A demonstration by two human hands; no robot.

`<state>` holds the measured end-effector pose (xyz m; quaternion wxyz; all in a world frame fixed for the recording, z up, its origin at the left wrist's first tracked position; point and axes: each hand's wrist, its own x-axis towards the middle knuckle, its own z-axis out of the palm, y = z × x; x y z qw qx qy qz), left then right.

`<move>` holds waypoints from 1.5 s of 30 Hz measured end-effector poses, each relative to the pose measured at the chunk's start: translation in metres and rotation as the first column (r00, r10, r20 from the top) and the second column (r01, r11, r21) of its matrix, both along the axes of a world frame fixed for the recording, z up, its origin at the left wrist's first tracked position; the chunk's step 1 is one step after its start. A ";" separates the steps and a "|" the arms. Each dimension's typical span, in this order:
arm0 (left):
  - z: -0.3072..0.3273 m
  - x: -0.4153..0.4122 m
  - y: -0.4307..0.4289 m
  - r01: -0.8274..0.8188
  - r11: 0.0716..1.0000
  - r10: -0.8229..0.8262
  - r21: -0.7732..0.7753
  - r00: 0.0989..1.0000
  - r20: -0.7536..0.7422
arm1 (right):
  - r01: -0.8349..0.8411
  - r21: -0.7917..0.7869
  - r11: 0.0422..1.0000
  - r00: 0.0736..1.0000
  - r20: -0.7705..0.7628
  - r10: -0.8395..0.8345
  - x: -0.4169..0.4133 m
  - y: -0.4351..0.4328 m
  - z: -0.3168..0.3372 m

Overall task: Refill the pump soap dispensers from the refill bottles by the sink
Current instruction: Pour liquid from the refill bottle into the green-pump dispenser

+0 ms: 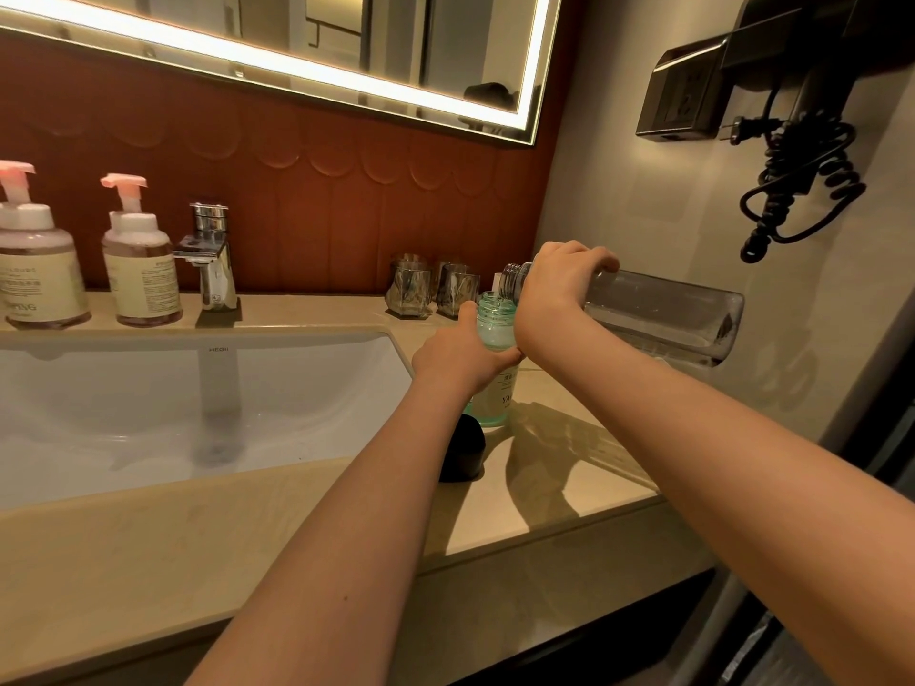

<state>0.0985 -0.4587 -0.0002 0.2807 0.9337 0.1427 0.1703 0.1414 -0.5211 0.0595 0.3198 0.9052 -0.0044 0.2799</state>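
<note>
A green-tinted soap dispenser bottle (pixel 494 334) stands on the counter right of the sink, its pump off and its neck uncovered. My left hand (pixel 460 356) grips its body. My right hand (pixel 557 289) holds a large clear refill bottle (pixel 663 314) tipped on its side, its threaded mouth just above the green bottle's neck. A thin trickle runs between the two mouths. Two pump dispensers with pink heads (pixel 141 255) (pixel 37 255) stand at the back left of the counter.
A white basin (pixel 148 408) fills the left, with a chrome tap (pixel 213 255) behind it. Two glass tumblers (pixel 431 289) stand behind the green bottle. A black round cap or cup (pixel 463 453) sits by my left forearm. A wall hair dryer with coiled cord (pixel 802 180) hangs at right.
</note>
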 end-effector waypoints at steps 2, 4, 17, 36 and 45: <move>0.000 0.001 0.000 0.000 1.000 0.000 0.005 1.000 -0.002 | 0.005 0.001 1.000 1.000 0.004 -0.005 0.001 0.000 0.000; -0.001 0.002 0.001 -0.002 1.000 0.002 0.005 1.000 -0.004 | 0.006 -0.001 1.000 1.000 0.003 -0.006 0.001 0.001 0.000; -0.004 0.005 0.003 -0.016 1.000 0.016 -0.003 1.000 0.017 | 0.003 0.002 1.000 1.000 0.005 -0.003 0.001 0.000 0.000; -0.008 0.007 0.004 -0.019 1.000 0.020 -0.022 0.999 0.047 | -0.006 -0.048 0.999 1.000 0.011 0.006 -0.003 -0.001 0.001; -0.004 0.001 0.001 -0.007 1.000 0.008 -0.012 0.999 0.048 | 0.004 -0.047 0.999 1.000 0.016 -0.003 -0.003 0.000 0.001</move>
